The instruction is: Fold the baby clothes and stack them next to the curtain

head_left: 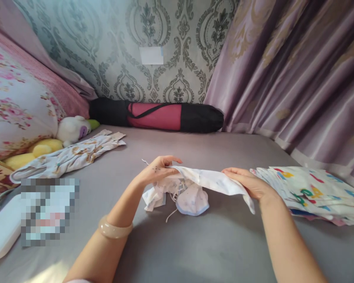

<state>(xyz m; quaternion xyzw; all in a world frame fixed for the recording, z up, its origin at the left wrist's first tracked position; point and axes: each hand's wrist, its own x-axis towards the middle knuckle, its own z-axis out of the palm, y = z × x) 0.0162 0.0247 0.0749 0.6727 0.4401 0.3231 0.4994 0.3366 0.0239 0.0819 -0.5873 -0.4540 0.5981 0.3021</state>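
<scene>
A long, folded white cloth point(211, 179) with a faint pale print stretches between my two hands, just above the bed. My left hand point(161, 169), with a pale bangle on its forearm, grips one end of it, the index finger sticking out. My right hand point(247, 182) pinches the other end, where a corner droops past the fingers. Below the cloth lies a loose heap of small white baby cloth pieces point(192, 201), one with light blue edging, with thin white strings trailing out. The cloth partly covers that heap.
A stack of folded printed cloths point(318, 192) lies at the right. A patterned baby garment point(85, 151) is spread at the left, near plush toys point(73, 129) and a floral pillow point(17, 98). A black and red rolled bag point(156, 116) lies against the wall, beside purple curtains point(271, 70).
</scene>
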